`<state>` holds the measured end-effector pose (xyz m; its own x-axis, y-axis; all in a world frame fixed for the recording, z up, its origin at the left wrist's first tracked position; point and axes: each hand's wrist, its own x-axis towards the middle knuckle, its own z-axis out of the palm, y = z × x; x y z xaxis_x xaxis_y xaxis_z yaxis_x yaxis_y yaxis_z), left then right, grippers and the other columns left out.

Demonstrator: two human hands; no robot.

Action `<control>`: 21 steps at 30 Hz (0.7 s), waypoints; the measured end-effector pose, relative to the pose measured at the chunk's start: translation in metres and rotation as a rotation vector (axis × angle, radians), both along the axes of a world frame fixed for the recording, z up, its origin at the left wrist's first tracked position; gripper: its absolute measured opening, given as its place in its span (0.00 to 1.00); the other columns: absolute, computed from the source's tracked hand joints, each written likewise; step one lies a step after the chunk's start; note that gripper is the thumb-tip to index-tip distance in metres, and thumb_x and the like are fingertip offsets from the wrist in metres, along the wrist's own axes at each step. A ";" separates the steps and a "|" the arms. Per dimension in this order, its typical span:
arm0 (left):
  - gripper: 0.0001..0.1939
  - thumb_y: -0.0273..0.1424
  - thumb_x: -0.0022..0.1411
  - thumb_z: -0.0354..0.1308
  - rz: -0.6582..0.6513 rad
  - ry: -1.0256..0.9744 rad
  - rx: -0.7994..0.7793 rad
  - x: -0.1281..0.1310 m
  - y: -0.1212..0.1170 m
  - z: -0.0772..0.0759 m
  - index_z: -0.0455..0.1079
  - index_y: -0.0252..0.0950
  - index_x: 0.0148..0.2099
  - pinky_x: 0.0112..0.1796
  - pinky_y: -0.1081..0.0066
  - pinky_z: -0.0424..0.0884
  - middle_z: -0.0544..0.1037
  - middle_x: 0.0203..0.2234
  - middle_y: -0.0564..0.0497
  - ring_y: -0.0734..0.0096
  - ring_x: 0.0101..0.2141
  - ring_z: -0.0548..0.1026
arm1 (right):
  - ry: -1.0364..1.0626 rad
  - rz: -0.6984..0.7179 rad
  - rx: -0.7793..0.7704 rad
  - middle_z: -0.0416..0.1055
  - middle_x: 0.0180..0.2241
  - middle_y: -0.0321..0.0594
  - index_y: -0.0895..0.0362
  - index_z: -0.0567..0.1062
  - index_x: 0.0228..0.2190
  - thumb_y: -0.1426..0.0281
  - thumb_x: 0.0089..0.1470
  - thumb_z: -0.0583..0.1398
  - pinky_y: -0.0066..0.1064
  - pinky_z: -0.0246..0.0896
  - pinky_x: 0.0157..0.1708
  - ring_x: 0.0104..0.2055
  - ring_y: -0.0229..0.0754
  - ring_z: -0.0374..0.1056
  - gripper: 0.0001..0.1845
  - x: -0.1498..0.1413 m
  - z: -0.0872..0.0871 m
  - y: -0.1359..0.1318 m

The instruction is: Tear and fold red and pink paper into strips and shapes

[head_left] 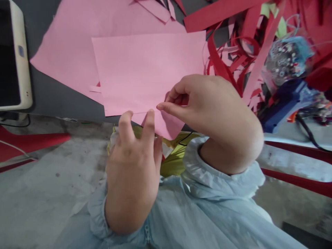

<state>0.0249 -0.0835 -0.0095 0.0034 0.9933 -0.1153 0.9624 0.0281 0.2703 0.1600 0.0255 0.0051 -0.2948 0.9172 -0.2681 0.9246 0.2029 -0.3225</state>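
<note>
A rectangular sheet of pink paper [150, 65] lies on a larger pink sheet [70, 45], its near side close to the table edge. My left hand [133, 169] reaches up from below with fingers apart, two fingertips touching the sheet's near edge. From the right comes my right hand [212, 103], thumb and forefinger pinched together at that same edge. Under the pinch, a pink paper flap hangs past the table edge. Whether it belongs to the upper sheet I cannot tell.
Red and pink paper strips [225, 65] pile up at the right, beside a clear bag of small parts [282, 60] and a dark blue object [281, 103]. A white-framed device with a black screen [15, 58] sits at the far left. Red bars [33, 141] show below the table.
</note>
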 end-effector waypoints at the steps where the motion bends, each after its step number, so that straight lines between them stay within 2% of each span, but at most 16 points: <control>1: 0.27 0.34 0.70 0.54 0.005 -0.003 0.015 0.001 -0.001 -0.001 0.58 0.41 0.69 0.39 0.60 0.81 0.65 0.61 0.38 0.61 0.40 0.80 | -0.010 0.000 -0.003 0.79 0.33 0.44 0.52 0.77 0.27 0.64 0.56 0.62 0.40 0.62 0.37 0.37 0.51 0.74 0.07 -0.001 0.001 0.000; 4: 0.27 0.36 0.72 0.51 -0.002 -0.019 0.070 0.002 -0.004 -0.001 0.56 0.32 0.68 0.42 0.63 0.80 0.66 0.62 0.35 0.58 0.47 0.79 | -0.044 -0.012 0.004 0.79 0.34 0.46 0.54 0.78 0.28 0.65 0.57 0.62 0.41 0.61 0.37 0.38 0.53 0.74 0.08 -0.004 0.004 -0.003; 7: 0.26 0.35 0.73 0.50 -0.040 -0.029 0.074 0.004 -0.005 0.001 0.57 0.28 0.67 0.43 0.64 0.79 0.67 0.62 0.33 0.57 0.50 0.79 | -0.058 -0.003 0.031 0.79 0.35 0.47 0.54 0.79 0.28 0.66 0.58 0.61 0.41 0.61 0.36 0.38 0.53 0.74 0.09 -0.007 0.005 -0.006; 13: 0.26 0.34 0.71 0.52 -0.069 -0.042 0.061 0.007 -0.002 0.001 0.57 0.28 0.67 0.43 0.62 0.79 0.68 0.62 0.34 0.55 0.53 0.78 | -0.002 0.026 0.038 0.81 0.34 0.45 0.52 0.79 0.28 0.64 0.56 0.61 0.40 0.63 0.35 0.36 0.52 0.75 0.09 -0.006 -0.001 -0.003; 15: 0.26 0.34 0.71 0.52 -0.054 -0.036 0.051 0.007 -0.001 0.000 0.57 0.29 0.67 0.41 0.64 0.79 0.68 0.62 0.35 0.57 0.50 0.79 | 0.019 0.015 0.031 0.81 0.34 0.44 0.51 0.79 0.27 0.63 0.56 0.62 0.40 0.64 0.36 0.36 0.51 0.75 0.09 -0.003 -0.001 -0.003; 18: 0.27 0.34 0.71 0.53 -0.032 -0.014 0.037 0.006 0.001 0.000 0.58 0.29 0.67 0.33 0.68 0.78 0.69 0.61 0.36 0.62 0.42 0.81 | 0.037 -0.024 0.015 0.80 0.32 0.43 0.51 0.80 0.27 0.62 0.55 0.64 0.41 0.64 0.37 0.35 0.52 0.75 0.09 0.001 0.002 -0.004; 21: 0.26 0.36 0.71 0.53 -0.025 -0.009 0.034 0.004 0.002 0.001 0.59 0.32 0.67 0.30 0.69 0.76 0.70 0.60 0.38 0.65 0.38 0.81 | 0.046 -0.066 0.009 0.81 0.33 0.43 0.52 0.80 0.27 0.64 0.55 0.65 0.41 0.64 0.39 0.37 0.51 0.75 0.07 0.007 0.005 -0.005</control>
<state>0.0292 -0.0816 -0.0088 0.0289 0.9963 -0.0810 0.9602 -0.0051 0.2794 0.1673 0.0202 0.0097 -0.2453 0.9373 -0.2475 0.9203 0.1449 -0.3634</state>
